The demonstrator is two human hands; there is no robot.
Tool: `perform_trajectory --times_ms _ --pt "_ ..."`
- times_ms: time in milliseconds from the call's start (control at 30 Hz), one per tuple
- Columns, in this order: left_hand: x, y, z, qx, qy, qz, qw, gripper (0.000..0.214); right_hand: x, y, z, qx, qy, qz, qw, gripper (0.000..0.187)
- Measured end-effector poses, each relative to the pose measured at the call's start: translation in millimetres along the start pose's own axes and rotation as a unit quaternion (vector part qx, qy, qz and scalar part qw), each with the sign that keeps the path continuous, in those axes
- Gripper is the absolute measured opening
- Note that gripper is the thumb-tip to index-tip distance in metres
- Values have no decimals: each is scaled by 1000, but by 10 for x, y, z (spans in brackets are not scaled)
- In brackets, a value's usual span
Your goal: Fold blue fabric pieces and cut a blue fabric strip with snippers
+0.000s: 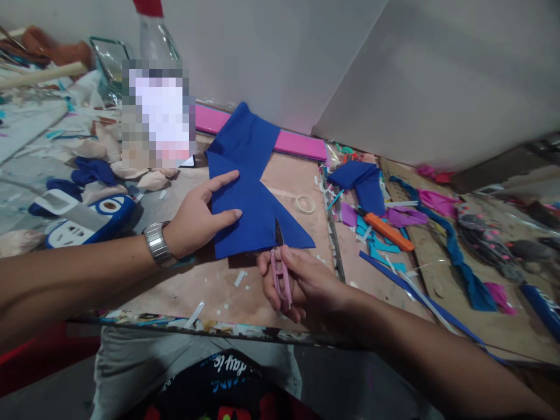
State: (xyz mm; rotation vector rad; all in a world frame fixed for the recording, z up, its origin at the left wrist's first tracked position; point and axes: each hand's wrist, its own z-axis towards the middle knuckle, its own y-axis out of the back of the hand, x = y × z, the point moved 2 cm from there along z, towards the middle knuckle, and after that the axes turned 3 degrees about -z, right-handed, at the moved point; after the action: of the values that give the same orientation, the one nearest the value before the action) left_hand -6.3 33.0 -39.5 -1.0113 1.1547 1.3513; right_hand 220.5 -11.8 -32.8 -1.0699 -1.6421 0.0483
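A folded piece of blue fabric (249,216) lies on the table, its far end resting over a pink strip. My left hand (199,213), with a metal watch on the wrist, rests on the fabric's left side, thumb and fingers spread. In my right hand (301,280) are small pink thread snips (281,277), gripped between thumb and fingers. Their dark blades point away from me at the fabric's near edge, one blade showing above the cloth. Whether the other blade lies under the cloth I cannot tell.
The long pink strip (301,146) lies along the wall. A pale ring (305,203) sits right of the fabric. Farther right are an orange cutter (389,231), a blue scrap (361,181) and other offcuts. A blue-and-white object (94,219) and a bottle (157,41) stand left.
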Motion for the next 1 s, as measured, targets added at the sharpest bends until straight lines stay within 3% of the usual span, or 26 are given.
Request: perform_trajectory --times_ms 133,333,633,1000 --pt "-26 -4 -4 2 -2 3 1000 75 -17 -9 -3 12 -12 1 1000 52" --pt "-46 -11 -7 -4 1 15 1000 78 -9 -41 -37 -17 2 15 1000 44" --pt "-38 -8 0 0 9 -9 1000 75 -10 -17 -2 22 -4 9 1000 52" --pt "-35 5 10 -28 -10 7 1000 76 -38 -37 -69 -35 45 10 998 54"
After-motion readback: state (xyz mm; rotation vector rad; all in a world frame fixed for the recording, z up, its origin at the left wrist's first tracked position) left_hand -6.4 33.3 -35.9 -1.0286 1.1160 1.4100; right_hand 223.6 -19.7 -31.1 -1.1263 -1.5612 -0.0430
